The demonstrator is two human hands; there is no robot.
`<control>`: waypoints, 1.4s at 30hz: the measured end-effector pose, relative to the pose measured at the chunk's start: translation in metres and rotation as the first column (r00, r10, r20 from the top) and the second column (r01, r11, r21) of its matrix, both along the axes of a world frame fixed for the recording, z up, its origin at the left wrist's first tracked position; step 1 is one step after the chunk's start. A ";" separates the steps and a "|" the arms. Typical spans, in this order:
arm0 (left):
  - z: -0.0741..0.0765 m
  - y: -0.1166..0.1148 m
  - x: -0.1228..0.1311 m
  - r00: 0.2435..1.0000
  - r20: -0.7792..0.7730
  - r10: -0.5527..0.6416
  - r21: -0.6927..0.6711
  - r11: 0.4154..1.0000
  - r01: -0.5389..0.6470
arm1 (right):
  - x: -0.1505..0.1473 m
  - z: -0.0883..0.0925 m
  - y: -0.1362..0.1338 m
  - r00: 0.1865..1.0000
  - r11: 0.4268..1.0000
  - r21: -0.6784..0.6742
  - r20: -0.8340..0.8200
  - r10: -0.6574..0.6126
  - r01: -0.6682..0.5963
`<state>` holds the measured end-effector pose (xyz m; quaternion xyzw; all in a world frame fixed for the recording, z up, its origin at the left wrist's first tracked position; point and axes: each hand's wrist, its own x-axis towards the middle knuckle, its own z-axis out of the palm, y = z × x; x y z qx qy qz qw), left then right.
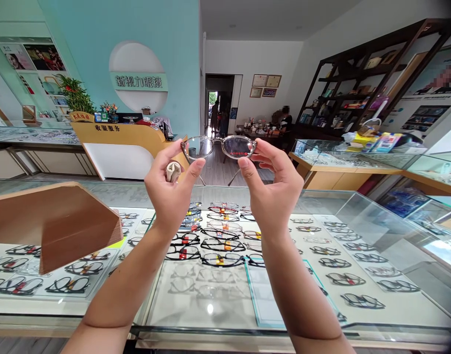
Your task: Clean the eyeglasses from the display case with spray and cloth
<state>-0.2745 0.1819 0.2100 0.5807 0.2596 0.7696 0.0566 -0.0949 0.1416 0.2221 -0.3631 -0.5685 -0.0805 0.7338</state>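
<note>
A pair of eyeglasses [218,139] with a thin, clear greyish frame is raised in front of me, above the glass counter. Red lettering shows on the lens at the right, and the temples point away, unfolded. My left hand [173,184] pinches the left end of the frame between thumb and forefinger. Its other fingers are curled around a folded beige cloth [173,171]. My right hand [273,182] pinches the right end of the frame, thumb below and fingers above.
Beneath my arms a glass display case [196,314] holds rows of eyeglasses [223,259]. A brown board-like stand [78,228] rises on the left of the counter. Further back are a cashier desk [118,147], another glass case [343,160] and a dark shelf [343,93]. People are in the background.
</note>
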 end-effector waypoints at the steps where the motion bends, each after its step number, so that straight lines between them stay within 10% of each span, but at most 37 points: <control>1: 0.000 0.000 0.000 1.000 -0.002 0.002 0.001 1.000 -0.002 | 0.000 0.000 0.000 1.000 1.000 -0.002 0.006 -0.007 0.007; 42: -0.003 0.007 -0.004 0.990 -0.059 0.127 0.105 0.987 -0.121 | -0.005 -0.007 0.007 0.998 0.993 -0.117 0.056 0.015 -0.008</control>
